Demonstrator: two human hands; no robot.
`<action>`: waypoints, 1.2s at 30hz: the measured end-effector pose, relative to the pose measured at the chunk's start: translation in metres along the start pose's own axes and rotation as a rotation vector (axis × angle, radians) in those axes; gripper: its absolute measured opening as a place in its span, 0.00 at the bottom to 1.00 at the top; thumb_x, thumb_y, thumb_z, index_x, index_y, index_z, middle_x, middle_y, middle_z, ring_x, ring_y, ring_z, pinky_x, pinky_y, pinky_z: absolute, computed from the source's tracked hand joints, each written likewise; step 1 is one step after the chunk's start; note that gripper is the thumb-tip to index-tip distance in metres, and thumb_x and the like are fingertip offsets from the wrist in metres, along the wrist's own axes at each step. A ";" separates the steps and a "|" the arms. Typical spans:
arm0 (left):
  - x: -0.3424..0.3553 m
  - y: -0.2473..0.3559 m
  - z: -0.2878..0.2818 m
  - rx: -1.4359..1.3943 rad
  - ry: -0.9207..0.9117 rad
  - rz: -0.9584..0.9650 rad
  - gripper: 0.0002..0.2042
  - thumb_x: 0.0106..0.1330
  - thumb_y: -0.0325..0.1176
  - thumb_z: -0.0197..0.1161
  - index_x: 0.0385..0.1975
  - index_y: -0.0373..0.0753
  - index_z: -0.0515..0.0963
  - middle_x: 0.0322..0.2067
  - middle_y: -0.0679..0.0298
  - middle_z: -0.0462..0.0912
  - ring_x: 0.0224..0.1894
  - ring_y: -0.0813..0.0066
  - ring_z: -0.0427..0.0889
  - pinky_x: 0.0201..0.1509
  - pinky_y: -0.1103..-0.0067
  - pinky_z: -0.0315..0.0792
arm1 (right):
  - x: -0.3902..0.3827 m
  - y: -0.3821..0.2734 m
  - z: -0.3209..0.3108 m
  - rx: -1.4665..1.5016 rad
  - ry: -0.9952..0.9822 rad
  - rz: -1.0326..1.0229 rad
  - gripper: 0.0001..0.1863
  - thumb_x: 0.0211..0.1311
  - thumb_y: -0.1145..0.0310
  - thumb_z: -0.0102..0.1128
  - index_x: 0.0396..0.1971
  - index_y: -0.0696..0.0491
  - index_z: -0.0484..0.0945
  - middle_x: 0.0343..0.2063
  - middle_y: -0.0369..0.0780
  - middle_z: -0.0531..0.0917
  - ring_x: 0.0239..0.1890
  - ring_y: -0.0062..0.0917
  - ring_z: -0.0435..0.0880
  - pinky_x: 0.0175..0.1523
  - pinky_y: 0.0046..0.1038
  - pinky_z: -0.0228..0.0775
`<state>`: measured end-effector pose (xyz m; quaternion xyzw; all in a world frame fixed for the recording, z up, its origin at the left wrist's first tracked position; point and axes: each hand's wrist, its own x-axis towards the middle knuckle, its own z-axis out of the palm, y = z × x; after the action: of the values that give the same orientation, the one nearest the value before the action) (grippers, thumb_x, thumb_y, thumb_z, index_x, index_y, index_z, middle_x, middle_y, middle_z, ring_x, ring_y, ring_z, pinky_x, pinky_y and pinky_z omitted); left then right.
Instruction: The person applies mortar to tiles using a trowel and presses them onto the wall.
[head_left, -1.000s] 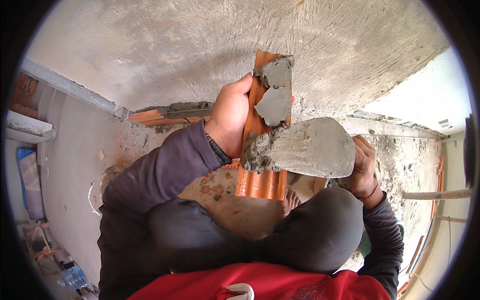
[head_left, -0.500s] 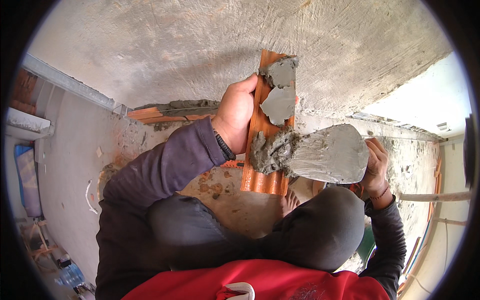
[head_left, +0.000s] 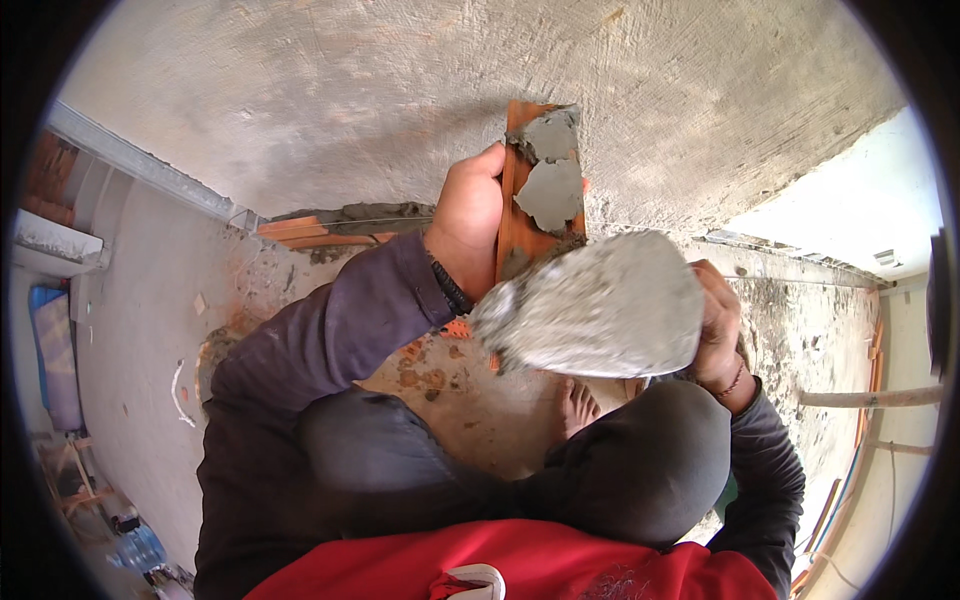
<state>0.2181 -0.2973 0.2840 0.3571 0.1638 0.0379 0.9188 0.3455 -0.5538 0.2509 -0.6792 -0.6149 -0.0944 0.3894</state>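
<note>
My left hand [head_left: 468, 222] is closed round the left edge of an orange ribbed clay tile [head_left: 518, 200], held up in front of the wall. Two flat patches of grey mortar [head_left: 553, 193] cover the tile's upper part. In my right hand [head_left: 718, 325] is a trowel [head_left: 610, 305]; its broad blade is smeared with wet mortar and slightly blurred. The blade lies across the tile's lower part and hides it. My right fingers are wrapped behind the blade, where the handle is mostly hidden.
A plastered wall [head_left: 400, 90] rises ahead, with an orange tile strip [head_left: 292, 229] bedded in mortar along its foot and a string stretched above. Mortar stains spot the floor [head_left: 450, 400] beneath my hands. A pole [head_left: 870, 397] juts in at right; a blue water bottle [head_left: 142, 548] stands lower left.
The trowel has moved left across the tile's lower part, covering it and the mortar lump there. My right hand has come left with it. The tile has shifted slightly left.
</note>
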 end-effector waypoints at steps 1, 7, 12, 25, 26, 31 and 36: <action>0.002 0.000 -0.007 -0.114 -0.108 -0.025 0.27 0.80 0.46 0.27 0.63 0.35 0.68 0.50 0.52 0.81 0.51 0.59 0.82 0.54 0.61 0.80 | 0.001 -0.001 0.006 -0.006 -0.009 -0.016 0.16 0.36 0.77 0.69 0.32 0.58 0.81 0.27 0.41 0.80 0.29 0.35 0.78 0.31 0.32 0.71; -0.010 0.009 0.000 -0.118 0.009 -0.022 0.26 0.80 0.45 0.28 0.62 0.36 0.70 0.50 0.50 0.82 0.48 0.57 0.83 0.52 0.60 0.80 | -0.015 0.013 0.023 0.026 -0.031 -0.034 0.17 0.37 0.76 0.67 0.34 0.58 0.80 0.31 0.42 0.83 0.30 0.37 0.80 0.33 0.34 0.72; -0.004 0.003 -0.028 -0.325 -0.250 -0.103 0.26 0.79 0.45 0.29 0.61 0.36 0.70 0.48 0.50 0.83 0.45 0.57 0.84 0.49 0.62 0.80 | -0.023 0.016 0.026 0.027 -0.044 -0.017 0.18 0.37 0.75 0.67 0.35 0.58 0.80 0.32 0.43 0.83 0.31 0.38 0.80 0.34 0.35 0.73; -0.008 0.004 -0.015 -0.108 0.002 0.016 0.23 0.79 0.41 0.34 0.60 0.33 0.71 0.49 0.51 0.83 0.47 0.59 0.84 0.50 0.62 0.81 | -0.027 0.013 -0.014 0.018 -0.103 0.381 0.06 0.54 0.81 0.62 0.34 0.59 0.79 0.24 0.43 0.79 0.21 0.32 0.76 0.31 0.31 0.71; -0.007 0.001 -0.039 -0.176 -0.154 0.018 0.23 0.79 0.41 0.34 0.59 0.33 0.71 0.49 0.52 0.83 0.48 0.59 0.84 0.51 0.62 0.81 | -0.010 0.002 -0.013 0.162 -0.198 0.436 0.05 0.62 0.74 0.61 0.28 0.58 0.77 0.20 0.41 0.75 0.19 0.26 0.72 0.29 0.28 0.67; -0.006 -0.005 -0.015 -0.153 0.073 -0.013 0.24 0.78 0.47 0.38 0.52 0.37 0.77 0.42 0.57 0.84 0.43 0.64 0.84 0.51 0.67 0.79 | 0.032 0.002 -0.043 0.479 -0.718 0.558 0.20 0.72 0.58 0.55 0.22 0.57 0.74 0.14 0.37 0.72 0.17 0.21 0.71 0.25 0.27 0.63; -0.010 -0.011 -0.030 -0.019 0.073 0.017 0.25 0.79 0.46 0.35 0.58 0.34 0.73 0.47 0.53 0.84 0.48 0.61 0.84 0.56 0.65 0.78 | 0.052 0.016 -0.049 0.463 -0.989 0.594 0.27 0.77 0.56 0.49 0.17 0.57 0.71 0.10 0.37 0.71 0.13 0.22 0.70 0.22 0.29 0.62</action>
<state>0.1983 -0.2874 0.2587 0.3482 0.1940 0.0604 0.9151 0.3890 -0.5449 0.3092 -0.6827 -0.5118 0.4794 0.2054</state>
